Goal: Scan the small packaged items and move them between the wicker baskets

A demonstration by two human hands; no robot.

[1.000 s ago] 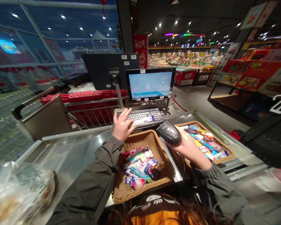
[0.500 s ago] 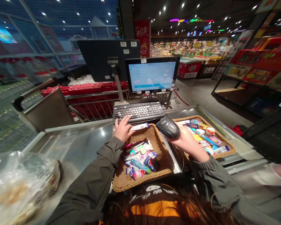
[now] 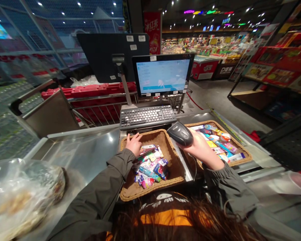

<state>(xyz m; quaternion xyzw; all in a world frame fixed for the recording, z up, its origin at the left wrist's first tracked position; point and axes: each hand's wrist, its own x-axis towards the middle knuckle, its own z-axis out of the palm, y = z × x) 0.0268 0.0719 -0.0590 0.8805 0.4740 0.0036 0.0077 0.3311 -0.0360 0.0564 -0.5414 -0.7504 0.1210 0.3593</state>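
Note:
My right hand (image 3: 200,147) is wrapped around a black barcode scanner (image 3: 181,134), its head pointing left over the gap between two wicker baskets. My left hand (image 3: 133,144) is over the upper left part of the near basket (image 3: 174,162), fingers spread. Close by its thumb side, a slim white and blue packet (image 3: 147,149) lies on the pile; whether the thumb touches it is unclear. That pile includes several small packets, a blue tube-shaped item (image 3: 149,173) and a dark blue packet (image 3: 161,169). More colourful small goods fill the right basket (image 3: 248,157).
A black keyboard (image 3: 147,116) and a lit screen (image 3: 163,74) stand beyond the baskets. The steel counter (image 3: 77,150) stretches left, where a clear plastic bag (image 3: 22,197) of food lies. A shopping cart (image 3: 100,110) is behind the counter.
My left hand has come down from the keyboard's front edge into the near basket. The slim packet beside it has moved from the basket's far rim onto the pile. The scanner hardly moved.

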